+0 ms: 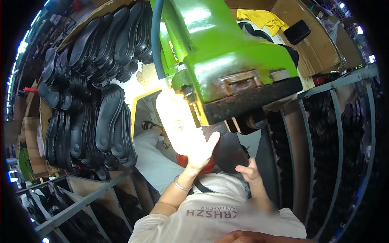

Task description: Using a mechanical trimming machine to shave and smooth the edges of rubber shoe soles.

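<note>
A black shoe sole is held between my two hands, below the head of a green machine. My left hand is at the sole's left edge, its thumb laid along it; the other fingers are washed out by a glaring lamp. Near the sole's lower right end, my right hand grips it with the thumb on top and the fingers underneath. The sole's far end is hidden under the machine head.
Many black soles are stacked to the left. Metal racks with dark soles flank me. A cardboard box holding a yellow cloth stands at the far right. A blue-grey hose runs beside the machine.
</note>
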Demonstrator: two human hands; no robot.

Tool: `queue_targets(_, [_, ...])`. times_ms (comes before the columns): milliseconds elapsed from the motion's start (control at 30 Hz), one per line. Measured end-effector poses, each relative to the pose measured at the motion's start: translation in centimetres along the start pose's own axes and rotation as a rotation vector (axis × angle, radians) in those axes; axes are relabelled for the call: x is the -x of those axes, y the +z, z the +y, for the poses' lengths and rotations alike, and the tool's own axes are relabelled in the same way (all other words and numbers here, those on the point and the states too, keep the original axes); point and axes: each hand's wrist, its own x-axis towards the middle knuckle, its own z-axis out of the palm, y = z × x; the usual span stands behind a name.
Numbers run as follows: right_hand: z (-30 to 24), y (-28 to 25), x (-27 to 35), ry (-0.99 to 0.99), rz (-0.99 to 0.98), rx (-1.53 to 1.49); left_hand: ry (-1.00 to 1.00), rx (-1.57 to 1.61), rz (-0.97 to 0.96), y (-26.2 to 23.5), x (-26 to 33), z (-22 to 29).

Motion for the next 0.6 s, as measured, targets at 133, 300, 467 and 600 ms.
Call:
queue_targets(133, [-2.3,0.1,-0.5,-0.096,0.106,0.101,0.123,-0.122,0.025,0.3,-0.2,0.0])
queue_targets(300, [-4.5,-0.9,-1.0,-0.213,0.193,0.184,0.182,0.050,0.117,0.4,-0.5,-1.1])
queue_targets(467, [-6.1,-1.1,-2.2,-0.399,0.383,0.044,0.155,0.156,0.017,-0.5,-1.4,0.0])
queue_targets(600, [-12.6,2.6,-5.8,-0.569,0.309,0.137,0.195,0.090,-0.034,-1.6,-1.8,0.9])
